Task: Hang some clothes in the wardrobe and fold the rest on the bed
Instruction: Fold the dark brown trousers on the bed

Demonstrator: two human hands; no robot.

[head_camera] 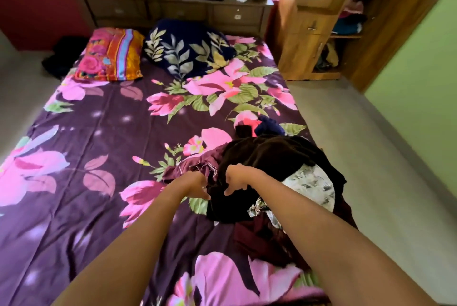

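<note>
Both forearms reach out over the bed (99, 157) to a pile of clothes (272, 206) heaped along its right edge, toward the foot. The left hand (195, 185) and the right hand (237, 179) sit side by side. Each has its fingers curled into the left border of the dark garment (267, 154) that tops the pile, bunching the cloth. A white patterned piece (311, 187) shows from under the dark garment on the right, and a maroon garment (259, 234) lies beneath on the near side. A navy item (269, 125) lies just beyond the heap. The bed has a purple sheet with large pink flowers. At its head are a striped orange-and-pink pillow (111, 54) on the left and a navy leaf-print cushion (188, 50) beside it. Behind them stands a wooden headboard (173, 11) with drawers. A dark heap (59, 55) lies on the grey floor (346, 120) off the far left corner. The wardrobe (309, 33) stands open past the far right corner against a green wall, with clothes on its shelves.
</note>
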